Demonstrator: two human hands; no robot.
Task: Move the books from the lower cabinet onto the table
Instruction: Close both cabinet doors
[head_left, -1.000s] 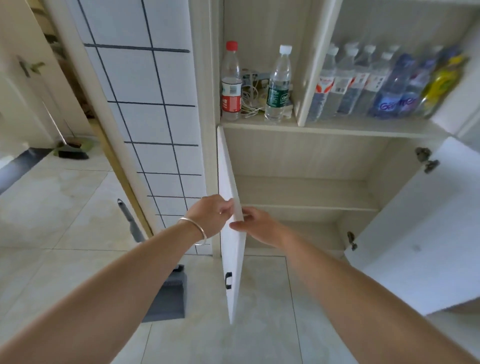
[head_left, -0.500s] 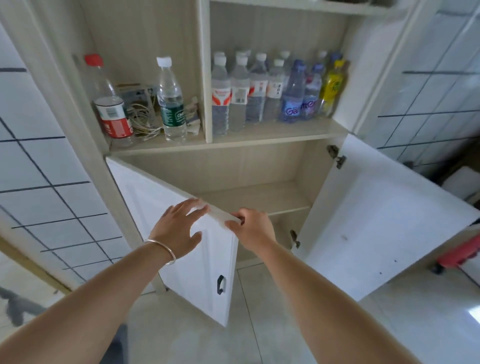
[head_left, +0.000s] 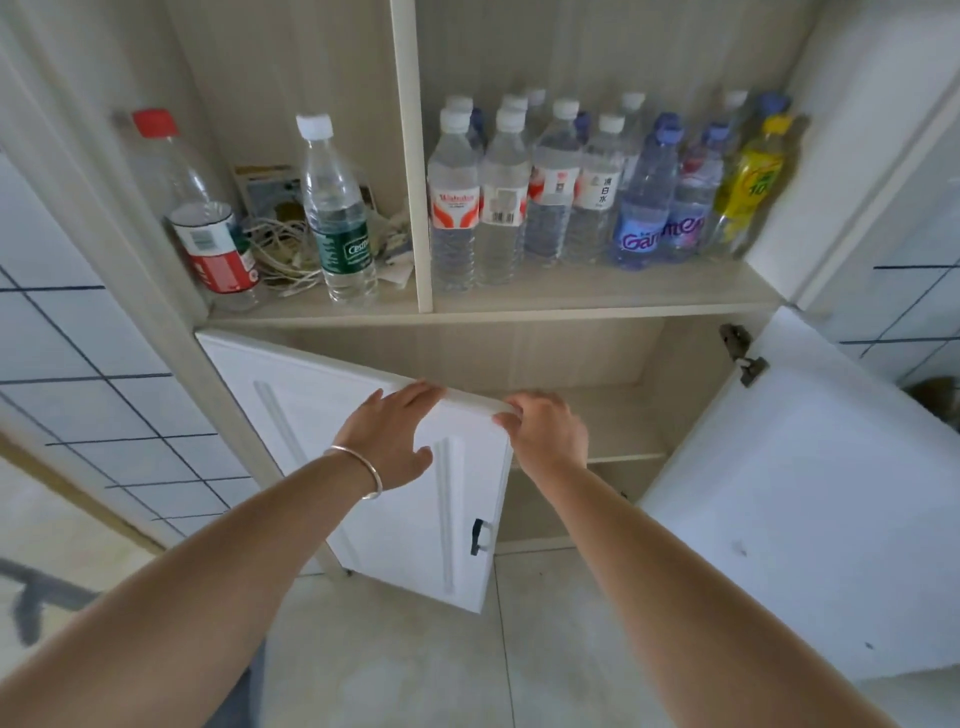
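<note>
The lower cabinet (head_left: 649, 353) stands open, and no books show on the part of its inner shelf (head_left: 623, 421) that I can see. Its white left door (head_left: 311, 415) is swung about halfway across the opening and hides the left side of the inside. My left hand (head_left: 389, 441), with a bangle on the wrist, lies flat on the door's front near the top edge, fingers apart. My right hand (head_left: 545, 431) curls its fingers over the door's top free corner. No table is in view.
The white right door (head_left: 810, 509) hangs wide open at the right. The upper shelf (head_left: 571, 299) holds several plastic bottles (head_left: 550, 192) and a tangle of cables (head_left: 280, 254). A black handle (head_left: 478, 535) sits on the left door. Tiled floor lies below.
The left door has swung from edge-on toward the opening. My left hand went from gripping its edge to lying flat on its front. The view turned right toward the cabinet.
</note>
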